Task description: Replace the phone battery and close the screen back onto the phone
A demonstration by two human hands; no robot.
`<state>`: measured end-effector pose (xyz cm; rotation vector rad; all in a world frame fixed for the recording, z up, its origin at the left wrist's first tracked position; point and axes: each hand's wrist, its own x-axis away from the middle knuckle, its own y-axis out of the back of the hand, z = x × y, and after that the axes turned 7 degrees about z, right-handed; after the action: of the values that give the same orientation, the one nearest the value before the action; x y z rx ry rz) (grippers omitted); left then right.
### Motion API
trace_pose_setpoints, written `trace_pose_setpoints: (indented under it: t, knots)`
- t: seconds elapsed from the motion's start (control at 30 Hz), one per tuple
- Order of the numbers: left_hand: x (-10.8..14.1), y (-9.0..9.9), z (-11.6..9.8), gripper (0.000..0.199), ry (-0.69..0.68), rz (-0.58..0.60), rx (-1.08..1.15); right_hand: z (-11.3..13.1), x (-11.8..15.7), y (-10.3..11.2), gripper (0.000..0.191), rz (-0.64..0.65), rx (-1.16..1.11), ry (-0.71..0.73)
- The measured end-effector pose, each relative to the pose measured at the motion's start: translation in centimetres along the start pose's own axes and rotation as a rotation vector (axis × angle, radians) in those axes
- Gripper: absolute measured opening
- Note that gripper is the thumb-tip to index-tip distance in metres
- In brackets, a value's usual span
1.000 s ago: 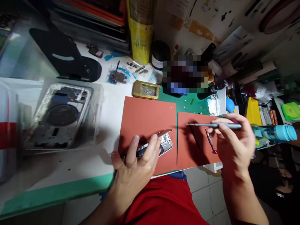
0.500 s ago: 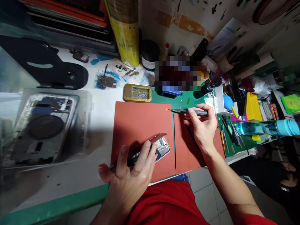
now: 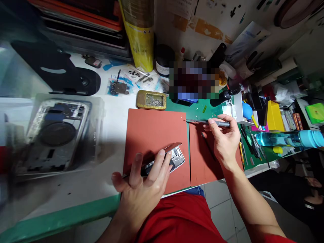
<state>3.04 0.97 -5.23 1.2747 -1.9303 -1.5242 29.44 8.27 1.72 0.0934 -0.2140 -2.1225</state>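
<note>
An opened phone (image 3: 179, 157) lies on the left reddish-brown mat (image 3: 154, 130), its internal parts showing at the right end and its screen tilted up. My left hand (image 3: 145, 189) reaches over it, with the fingers closed on the phone and the raised screen; their contact underneath is partly hidden. In my right hand (image 3: 225, 143) is a pair of dark, fine-tipped tweezers (image 3: 199, 122), pinched between thumb and fingers. Their tip points left, just above the mat's upper right corner, close to a few tiny pale specks (image 3: 181, 117).
A small gold tin (image 3: 141, 100) of tiny metal bits stands behind the mat. At left, a clear case holds a phone frame (image 3: 57, 135). A dark thin tool (image 3: 208, 145) rests on the right mat (image 3: 199, 168). Rightward are several hand tools and a blue bottle (image 3: 280, 138).
The view has shifted slightly, moving the bench things right. My right hand and tweezers sit a little further right in the picture, with the tip slightly lower. My left hand keeps hold of the phone.
</note>
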Motion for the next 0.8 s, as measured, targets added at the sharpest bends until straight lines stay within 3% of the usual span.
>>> trace_pose_setpoints:
  t: [0.1,0.2,0.37,0.47,0.8]
  knots:
    - [0.0,-0.1,-0.1,0.075,-0.005,-0.003,-0.038,0.5,2.0,2.0,0.041,0.016,-0.029,-0.019]
    - [-0.3,0.2,-0.2,0.077,-0.015,0.006,-0.054,0.7,5.1,3.3,0.036,0.142,-0.075,-0.107]
    - [-1.5,1.6,-0.5,0.064,-0.041,-0.057,-0.247,0.6,8.7,2.6,0.036,0.279,-0.111,-0.24]
    - [-2.1,2.3,-0.6,0.06,-0.061,-0.087,-0.345,0.7,9.1,1.7,0.036,0.278,-0.09,-0.23]
    - [-2.1,2.4,-0.6,0.053,-0.055,-0.082,-0.339,1.2,9.3,1.7,0.036,0.282,-0.06,-0.19]
